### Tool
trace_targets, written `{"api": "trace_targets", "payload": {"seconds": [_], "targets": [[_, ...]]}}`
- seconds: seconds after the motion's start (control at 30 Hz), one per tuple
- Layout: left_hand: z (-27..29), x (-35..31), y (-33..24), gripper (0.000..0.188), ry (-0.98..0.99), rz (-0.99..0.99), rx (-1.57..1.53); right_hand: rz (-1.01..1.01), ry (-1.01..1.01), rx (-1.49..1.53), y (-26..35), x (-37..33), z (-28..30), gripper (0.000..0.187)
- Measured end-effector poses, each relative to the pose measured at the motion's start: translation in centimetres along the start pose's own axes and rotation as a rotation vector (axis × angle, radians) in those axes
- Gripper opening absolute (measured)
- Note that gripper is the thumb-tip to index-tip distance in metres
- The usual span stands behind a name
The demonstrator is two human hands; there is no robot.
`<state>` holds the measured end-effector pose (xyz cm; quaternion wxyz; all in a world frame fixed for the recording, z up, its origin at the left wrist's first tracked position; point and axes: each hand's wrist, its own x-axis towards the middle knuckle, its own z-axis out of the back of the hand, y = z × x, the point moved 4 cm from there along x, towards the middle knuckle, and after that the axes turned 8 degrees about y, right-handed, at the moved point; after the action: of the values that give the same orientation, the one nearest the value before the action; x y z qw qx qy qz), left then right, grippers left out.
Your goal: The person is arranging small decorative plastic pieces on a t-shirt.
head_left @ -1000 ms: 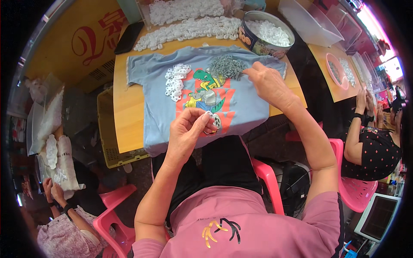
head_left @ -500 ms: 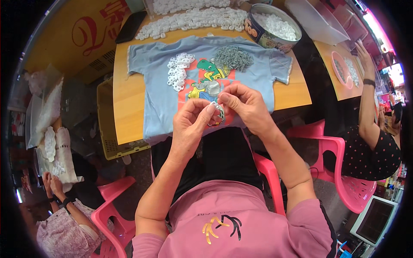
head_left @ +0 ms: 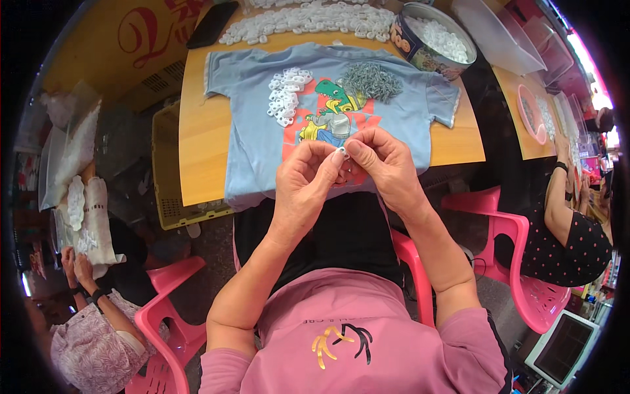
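Note:
Both of my hands meet over the front edge of a blue T-shirt (head_left: 256, 141) spread on the table. Between the thumb and fingers of my left hand (head_left: 303, 177) is a small white plastic piece with holes (head_left: 342, 152). My right hand (head_left: 388, 167) is closed in a pinch right beside that piece; what its fingertips hold, if anything, is hidden. Farther off on the shirt lie a cluster of similar white pieces (head_left: 287, 96) at left and a heap of small grey pieces (head_left: 373, 83) at right, around a printed green dinosaur (head_left: 331, 93).
Along the table's (head_left: 203, 141) far side runs a long heap of white pieces (head_left: 308, 23), with a black phone (head_left: 212, 25) to its left. A round tin (head_left: 420, 58) of white bits stands at far right. A yellow crate (head_left: 172, 213) is below left. People sit on both sides.
My hands have drawn closer together around the white piece, and the loop seen below it is now hidden. The whole view has shifted slightly. The person at right has lowered an arm.

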<state>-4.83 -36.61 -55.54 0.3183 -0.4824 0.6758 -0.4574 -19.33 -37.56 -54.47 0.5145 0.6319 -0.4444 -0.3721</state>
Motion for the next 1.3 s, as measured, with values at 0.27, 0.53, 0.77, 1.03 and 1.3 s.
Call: {"api": "trace_targets", "payload": {"seconds": [0.27, 0.53, 0.77, 1.03, 1.3], "targets": [[-1.3, -0.4, -0.6, 0.013, -0.064, -0.113, 0.094, 0.217, -0.085, -0.146, 0.4, -0.8, -0.5, 0.010], [0.2, 0.0, -0.5, 0.011, -0.024, -0.018, 0.117, 0.071, -0.073, -0.070, -1.2, -0.5, -0.4, 0.011], [0.3, -0.8, -1.0, 0.016, 0.043, 0.015, 0.015, 0.225, -0.006, -0.396, 1.6, -0.6, -0.5, 0.011], [0.1, -1.6, -1.5, 0.015, 0.037, -0.031, -0.022, 0.254, -0.012, -0.343, 2.5, -1.0, -1.5, 0.011], [0.5, -2.6, -1.8, 0.013, 0.007, -0.083, 0.033, 0.235, 0.051, -0.060, 1.0, -0.5, -2.5, 0.010]]}}
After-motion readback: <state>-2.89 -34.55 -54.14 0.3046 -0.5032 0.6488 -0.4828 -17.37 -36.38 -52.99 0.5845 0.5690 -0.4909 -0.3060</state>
